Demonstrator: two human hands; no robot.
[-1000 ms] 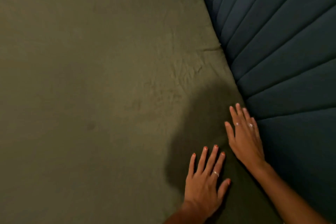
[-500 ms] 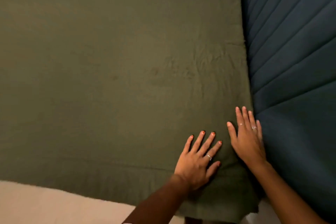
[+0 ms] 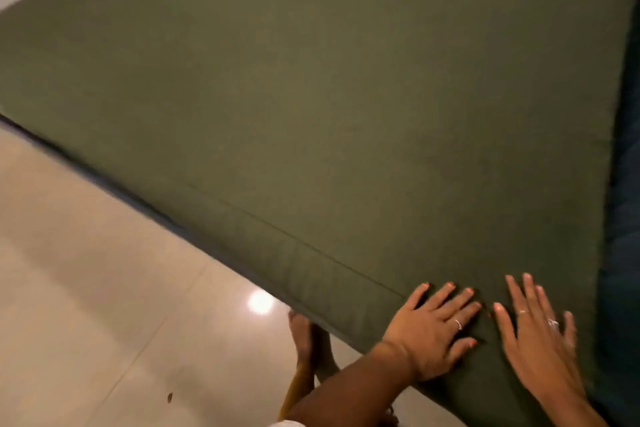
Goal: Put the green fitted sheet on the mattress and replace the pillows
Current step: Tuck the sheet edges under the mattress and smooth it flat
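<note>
Green fitted sheet [image 3: 329, 107]: one, covering the mattress top and its near side; fills most of the view; smooth, with a straight seam line running along the near edge; long visible edge running from upper left down to lower right, near corner pointing toward the lower right under the hands.
Mattress: one, hidden under the sheet; shape only, slab with a squared near side.
Floor [image 3: 104, 288]: pale glossy tiles, lower left and a strip at upper left; thin grout lines; one round bright reflection of a lamp just beside the bed edge; one small dark speck near the bottom.
Headboard [image 3: 623, 236]: one, dark blue padded, along the right edge, touching the sheet's right border.
Left hand [image 3: 433, 329]: one, palm down on the sheet at the near corner; fingers straight and spread, thumb out; one ring; painted nails.
Right hand [image 3: 540, 340]: one, palm down just beside the left, close to the headboard; fingers straight, slightly spread; two rings.
Feet [image 3: 308, 343]: bare, on the tiles under the bed edge; count unclear.
Pillows: cannot tell where.
</note>
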